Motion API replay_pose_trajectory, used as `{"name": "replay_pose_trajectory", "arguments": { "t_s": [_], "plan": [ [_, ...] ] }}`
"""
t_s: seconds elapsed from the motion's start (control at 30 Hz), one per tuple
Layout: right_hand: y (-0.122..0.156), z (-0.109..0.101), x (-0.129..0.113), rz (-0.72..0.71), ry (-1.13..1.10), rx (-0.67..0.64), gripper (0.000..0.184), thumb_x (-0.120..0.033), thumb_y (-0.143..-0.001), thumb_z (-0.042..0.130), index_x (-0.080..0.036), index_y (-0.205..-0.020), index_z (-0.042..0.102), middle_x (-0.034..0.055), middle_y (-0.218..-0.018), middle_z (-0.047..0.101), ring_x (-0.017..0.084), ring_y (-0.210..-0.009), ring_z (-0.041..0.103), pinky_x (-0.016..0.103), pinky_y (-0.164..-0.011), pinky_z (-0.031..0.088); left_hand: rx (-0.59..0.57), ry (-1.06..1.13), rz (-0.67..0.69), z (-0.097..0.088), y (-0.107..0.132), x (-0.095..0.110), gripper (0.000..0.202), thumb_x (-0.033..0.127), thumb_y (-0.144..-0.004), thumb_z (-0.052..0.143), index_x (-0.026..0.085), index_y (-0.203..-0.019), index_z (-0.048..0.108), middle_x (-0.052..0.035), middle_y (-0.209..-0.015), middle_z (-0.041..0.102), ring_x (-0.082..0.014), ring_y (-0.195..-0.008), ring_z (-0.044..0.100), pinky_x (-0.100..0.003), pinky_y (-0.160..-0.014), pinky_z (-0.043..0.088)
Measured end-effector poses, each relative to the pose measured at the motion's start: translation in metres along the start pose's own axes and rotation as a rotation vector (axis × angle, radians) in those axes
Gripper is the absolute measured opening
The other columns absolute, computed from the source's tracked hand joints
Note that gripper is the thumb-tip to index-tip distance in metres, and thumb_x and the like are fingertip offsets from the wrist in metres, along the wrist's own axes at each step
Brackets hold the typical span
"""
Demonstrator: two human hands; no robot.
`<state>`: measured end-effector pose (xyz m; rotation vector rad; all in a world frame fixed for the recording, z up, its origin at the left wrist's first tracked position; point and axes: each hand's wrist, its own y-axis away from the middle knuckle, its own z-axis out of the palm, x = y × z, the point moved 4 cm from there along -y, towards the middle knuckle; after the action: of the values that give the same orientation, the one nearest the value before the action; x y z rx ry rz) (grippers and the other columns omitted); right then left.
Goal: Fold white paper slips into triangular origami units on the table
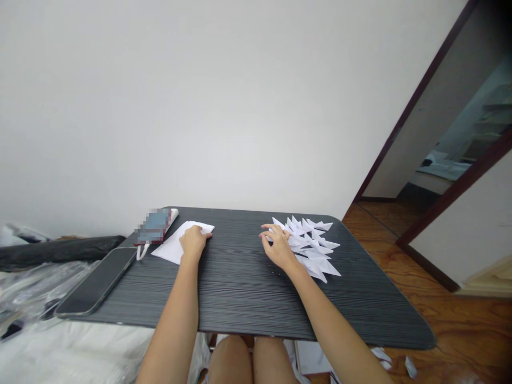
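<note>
1. Rests the left hand [194, 242] on the white paper [170, 250], at the left of the tabletop [240, 277] toward the far side; fingers curled, thumb toward the right. Cannot tell a pinching grip from mere pressing.
2. Holds the right hand [278, 248] at the left edge of the folded paper pieces [316, 245], fingers spread and grip wide, thumb apart from the forefinger. Cannot tell touching from hovering.
3. Has the folded paper pieces crowded in overlapping, pointed rows at the right of the tabletop, running from far to near, well apart from the white paper.
4. Shows a phone [98, 280] lying dark screen up at the near left corner, and just beyond, a pixelated device [154, 226] with a white cable [142, 250] at its near end.
5. Includes paper scraps [410, 367] on the wooden floor [472, 320], near right, and crumpled clear plastic [68, 288] beyond the left edge.
</note>
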<state>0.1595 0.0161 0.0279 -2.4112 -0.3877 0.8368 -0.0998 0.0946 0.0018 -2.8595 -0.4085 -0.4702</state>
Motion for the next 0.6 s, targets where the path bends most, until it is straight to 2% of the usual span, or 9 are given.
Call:
{"name": "replay_pose_trajectory", "arguments": {
  "t_s": [0.1, 0.2, 0.27, 0.37, 0.47, 0.6],
  "plan": [
    [0.0, 0.002, 0.001, 0.003, -0.002, -0.02, 0.023, -0.017, -0.076, 0.039, -0.02, -0.071, 0.061, 0.0059, -0.101, 0.056, 0.02, -0.099, 0.045, 0.038, -0.081, 0.023, -0.003, 0.026, -0.001, 0.0, -0.001, -0.001, 0.04, 0.041, -0.063, 0.056, 0.014, -0.093, 0.061, -0.0161, -0.094, 0.061, -0.0298, -0.093, 0.054, -0.033, -0.072, 0.038],
    [0.0, 0.003, 0.002, 0.001, -0.004, -0.035, 0.023, -0.018, -0.076, 0.039, -0.02, -0.071, 0.062, 0.0059, -0.1, 0.056, 0.02, -0.099, 0.045, 0.039, -0.081, 0.023, 0.021, 0.023, -0.019, -0.004, 0.0, -0.001, 0.029, 0.03, -0.07, 0.048, 0.011, -0.087, 0.063, -0.0182, -0.089, 0.062, -0.0292, -0.087, 0.056, -0.033, -0.069, 0.039],
    [0.0, 0.004, 0.002, 0.002, -0.003, -0.038, 0.023, -0.018, -0.077, 0.039, -0.019, -0.071, 0.062, 0.0063, -0.1, 0.056, 0.02, -0.099, 0.045, 0.039, -0.081, 0.023, 0.063, 0.017, -0.037, -0.008, 0.002, 0.001, 0.027, 0.023, -0.071, 0.043, 0.009, -0.082, 0.064, -0.0197, -0.085, 0.063, -0.0291, -0.083, 0.057, -0.033, -0.067, 0.039],
    [0.001, 0.005, 0.002, 0.002, -0.002, -0.041, 0.023, -0.018, -0.077, 0.039, -0.019, -0.072, 0.062, 0.0066, -0.1, 0.056, 0.02, -0.099, 0.045, 0.04, -0.081, 0.024, 0.157, 0.077, 0.005, -0.017, 0.005, 0.009, 0.028, 0.023, -0.071, 0.042, 0.01, -0.077, 0.065, -0.0188, -0.081, 0.063, -0.0292, -0.08, 0.057, -0.034, -0.067, 0.039],
    [0.001, 0.006, 0.003, 0.0, -0.012, -0.046, 0.023, -0.019, -0.077, 0.039, -0.019, -0.071, 0.061, 0.0065, -0.1, 0.056, 0.02, -0.099, 0.046, 0.04, -0.082, 0.025, 0.158, 0.326, 0.162, -0.026, 0.01, 0.023, 0.025, 0.029, -0.068, 0.047, 0.011, -0.073, 0.065, -0.0134, -0.075, 0.064, -0.0255, -0.076, 0.057, -0.031, -0.068, 0.039],
    [0.0, 0.008, 0.005, -0.008, -0.061, -0.056, 0.024, -0.022, -0.079, 0.039, -0.019, -0.073, 0.062, 0.0068, -0.1, 0.057, 0.02, -0.099, 0.047, 0.04, -0.086, 0.026, -0.078, 0.908, 0.269, -0.027, 0.019, 0.041, 0.03, 0.039, -0.062, 0.058, 0.011, -0.072, 0.062, -0.0066, -0.068, 0.063, -0.0163, -0.061, 0.056, -0.024, -0.057, 0.039]
  ]
}}
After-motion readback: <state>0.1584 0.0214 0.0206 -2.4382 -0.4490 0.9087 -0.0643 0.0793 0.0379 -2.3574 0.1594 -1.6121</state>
